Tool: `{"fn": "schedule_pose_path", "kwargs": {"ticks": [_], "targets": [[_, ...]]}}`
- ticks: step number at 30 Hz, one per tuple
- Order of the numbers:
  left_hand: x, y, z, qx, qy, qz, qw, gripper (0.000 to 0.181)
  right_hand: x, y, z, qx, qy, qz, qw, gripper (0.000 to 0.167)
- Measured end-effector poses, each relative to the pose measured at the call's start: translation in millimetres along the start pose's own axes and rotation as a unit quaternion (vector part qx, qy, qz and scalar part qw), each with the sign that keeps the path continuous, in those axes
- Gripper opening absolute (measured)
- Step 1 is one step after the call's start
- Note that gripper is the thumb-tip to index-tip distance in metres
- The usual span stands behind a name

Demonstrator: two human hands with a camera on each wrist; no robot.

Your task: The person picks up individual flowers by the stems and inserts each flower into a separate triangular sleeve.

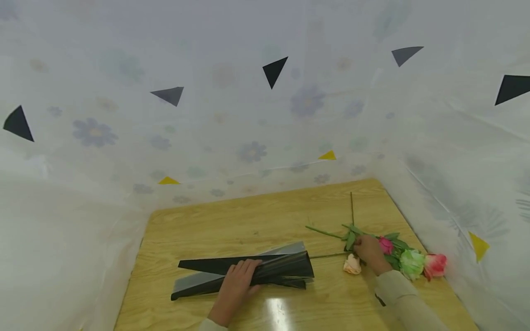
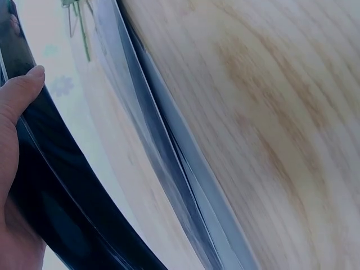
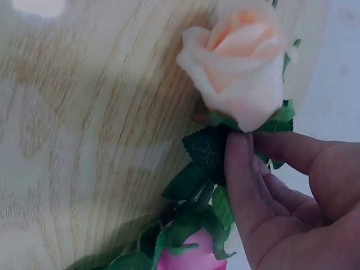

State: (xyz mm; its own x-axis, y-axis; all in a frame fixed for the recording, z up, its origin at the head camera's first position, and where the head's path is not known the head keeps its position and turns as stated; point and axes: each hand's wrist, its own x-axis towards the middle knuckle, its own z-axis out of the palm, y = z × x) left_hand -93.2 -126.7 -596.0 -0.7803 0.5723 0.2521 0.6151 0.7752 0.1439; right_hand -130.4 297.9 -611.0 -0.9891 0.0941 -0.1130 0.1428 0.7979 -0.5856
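My left hand (image 1: pixel 238 285) grips a rolled black wrapping sheet (image 1: pixel 285 267) lying left of centre on the table. The thumb (image 2: pixel 25 90) lies across the glossy black sheet (image 2: pixel 62 146) in the left wrist view; its other fingers are mostly hidden there. My right hand (image 1: pixel 371 253) pinches an artificial peach rose (image 3: pixel 239 67) just beneath the bloom, between thumb and fingers. Dark green leaves (image 3: pixel 205 149) surround the fingertips. Beside that hand lie a magenta rose (image 1: pixel 386 245), a pale green rose (image 1: pixel 412 264) and a pink-red rose (image 1: pixel 435 265).
Green stems (image 1: pixel 325 232) point left and back from the flowers. One stem (image 1: pixel 329 255) reaches the wrap's wide end. Grey translucent sheeting (image 1: pixel 192 281) shows among the black folds. Floral-patterned white curtains (image 1: pixel 252 151) enclose the wooden table (image 1: pixel 207 230). A small dark object (image 1: pixel 379 299) lies by the right sleeve.
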Motion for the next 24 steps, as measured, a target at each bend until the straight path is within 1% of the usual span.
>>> {"fn": "schedule_pose_path", "kwargs": {"ticks": [3,4,6,8,11,13,16,18,21,22,24], "targets": [[-1.1,-3.4,0.5,0.005,0.004,0.003,1.0,0.075,3.4,2.7,2.0,-0.013,-0.01,0.022,0.9996,0.029],[-1.5,-3.9,0.6,0.005,0.006,0.004,1.0,0.075,4.1,3.0,2.1,-0.009,-0.014,0.026,0.9995,0.029],[-2.4,-4.7,1.3,0.006,0.009,0.006,0.9999,0.075,4.9,3.2,3.1,0.017,-0.023,0.035,0.999,0.028],[-3.5,-5.5,1.5,0.007,0.01,0.006,0.9999,0.075,6.0,3.4,4.3,0.038,-0.023,0.03,0.9986,0.027],[-4.8,-7.1,1.7,0.006,0.005,0.001,1.0,0.075,7.0,3.9,7.2,0.066,-0.025,0.033,0.997,0.03],[-5.4,-8.3,1.4,0.006,0.001,-0.005,1.0,0.074,7.6,4.5,8.6,0.065,-0.02,0.028,0.9973,0.034],[-6.7,-10.0,0.6,0.0,-0.002,-0.018,0.9998,0.073,7.4,3.7,7.8,0.064,-0.023,0.034,0.9971,0.035],[-7.4,-11.1,-0.3,-0.001,-0.001,-0.022,0.9998,0.073,7.1,3.0,5.2,0.054,-0.026,0.035,0.9976,0.031],[-7.8,-13.1,-1.6,-0.004,0.001,-0.024,0.9997,0.072,4.7,1.3,-0.9,0.041,-0.03,0.036,0.998,0.018],[-7.7,-13.9,-2.1,-0.005,0.002,-0.025,0.9997,0.072,3.7,0.7,-2.9,0.035,-0.03,0.036,0.9983,0.016],[-7.6,-15.9,-3.3,-0.007,0.005,-0.028,0.9996,0.072,1.5,-1.4,-7.1,0.035,-0.025,0.025,0.9987,0.02]]}}
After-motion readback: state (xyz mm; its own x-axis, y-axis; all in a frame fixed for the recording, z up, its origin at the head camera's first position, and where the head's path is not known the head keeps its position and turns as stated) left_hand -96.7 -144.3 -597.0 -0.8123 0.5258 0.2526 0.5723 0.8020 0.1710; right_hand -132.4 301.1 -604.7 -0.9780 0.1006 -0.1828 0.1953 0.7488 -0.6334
